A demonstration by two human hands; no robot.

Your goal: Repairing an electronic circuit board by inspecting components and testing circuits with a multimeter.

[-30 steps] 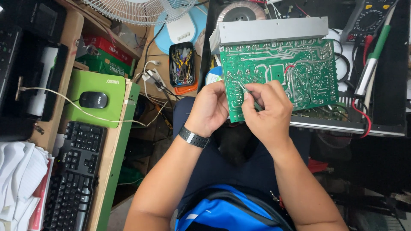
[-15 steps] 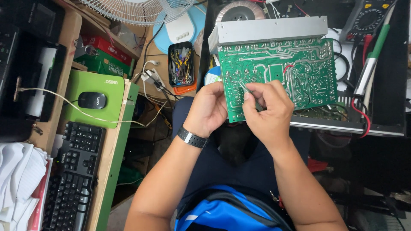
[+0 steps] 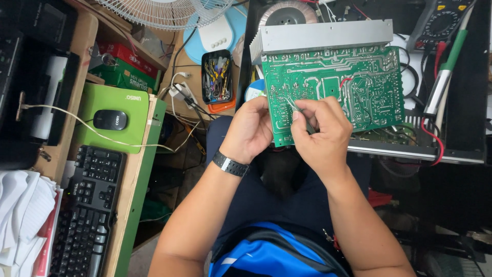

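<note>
Both hands curl at the green circuit board (image 3: pixel 338 87) — right hand (image 3: pixel 320 134) pinching tweezers (image 3: pixel 293 106).

Red box (image 3: pixel 128 55) atop green box (image 3: pixel 120 77), far-left shelf, behind green mousepad (image 3: pixel 110 115).

Little has moved — my right hand (image 3: pixel 322 134) has crept slightly left along the green printed circuit board (image 3: pixel 333 87), thin metal tool (image 3: pixel 293 106) pinched as before.

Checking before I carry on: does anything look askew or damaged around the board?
Nothing looks damaged. The green circuit board sits tilted, solder side up, half out of the black chassis. The left hand steadies its lower corner while the right hand holds a thin metal tool against it.
</note>
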